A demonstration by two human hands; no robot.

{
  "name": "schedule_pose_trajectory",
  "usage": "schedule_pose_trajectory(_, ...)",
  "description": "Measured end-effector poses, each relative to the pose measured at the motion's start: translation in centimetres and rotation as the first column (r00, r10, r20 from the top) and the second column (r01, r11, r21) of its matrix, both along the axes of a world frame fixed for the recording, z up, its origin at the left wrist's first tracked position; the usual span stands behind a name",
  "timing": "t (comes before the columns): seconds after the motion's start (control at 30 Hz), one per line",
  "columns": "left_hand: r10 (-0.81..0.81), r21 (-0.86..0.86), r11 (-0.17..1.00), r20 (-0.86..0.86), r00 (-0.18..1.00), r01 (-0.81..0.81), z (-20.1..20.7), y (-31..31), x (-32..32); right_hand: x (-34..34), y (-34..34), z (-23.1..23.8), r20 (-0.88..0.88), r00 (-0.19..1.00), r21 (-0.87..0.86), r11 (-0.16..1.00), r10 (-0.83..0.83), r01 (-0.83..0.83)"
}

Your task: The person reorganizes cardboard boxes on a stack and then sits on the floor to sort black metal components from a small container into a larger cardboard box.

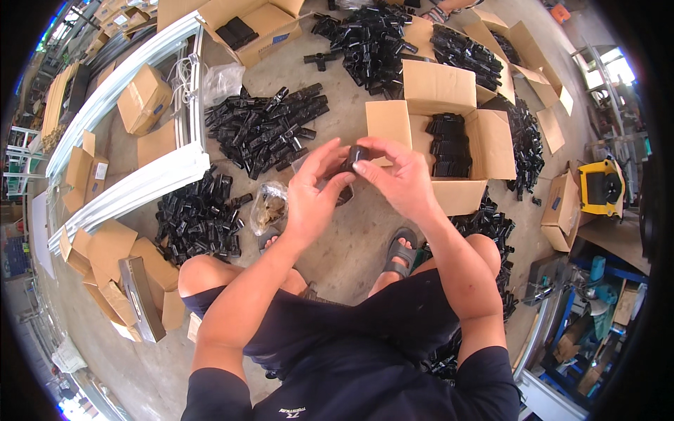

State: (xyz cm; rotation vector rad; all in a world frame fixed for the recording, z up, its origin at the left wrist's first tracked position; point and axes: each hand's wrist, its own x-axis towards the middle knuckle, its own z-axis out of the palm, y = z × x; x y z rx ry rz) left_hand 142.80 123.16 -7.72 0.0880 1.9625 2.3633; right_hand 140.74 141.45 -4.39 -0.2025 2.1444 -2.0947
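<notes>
In front of me, above the floor, I hold a short black tube-shaped fitting (357, 156) between both hands. The thumb and forefinger of my right hand (404, 177) pinch its right side. Curled around the left side are the fingers of my left hand (314, 200), partly hiding the piece. Just beyond my right hand stands an open cardboard box (489, 144) with black fittings (449, 145) stacked in rows inside. A clear plastic bag (269, 208) with small brownish pieces lies on the floor, left of my left hand.
Loose black fittings lie in piles: a left pile (263, 130), a near-left pile (200, 217) and a far pile (365, 45). White metal profiles (140, 184) stretch along the left. More cardboard boxes (260, 31) stand around. A yellow-framed machine (602, 188) is at right. Another person's foot (437, 14) shows at the top.
</notes>
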Motion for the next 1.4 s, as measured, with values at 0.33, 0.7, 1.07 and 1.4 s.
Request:
schedule_pose_trajectory(0.33,-0.192,-0.056,0.978,0.113,0.975,0.200,1.6,-2.7,-1.5,-1.1,0.0,-1.1,0.224,0.974,-0.291,0.955,0.005,0.062)
schedule_pose_trajectory(0.7,-0.008,-0.185,0.983,0.091,0.996,0.025,1.5,-5.7,-0.9,-2.0,-3.5,-2.1,0.245,0.968,-0.400,0.915,0.048,0.055)
schedule_pose_trajectory(1.07,0.088,-0.501,0.846,-0.202,0.975,-0.180,2.7,-7.2,0.5,-2.7,-10.0,-24.4,0.321,0.924,0.924,0.144,0.206,-0.353)
schedule_pose_trajectory(1.4,-0.050,-0.634,0.718,-0.456,0.888,-0.286,2.8,-6.8,1.1,-0.5,-13.3,-29.7,0.246,0.961,0.911,0.306,0.130,-0.274)
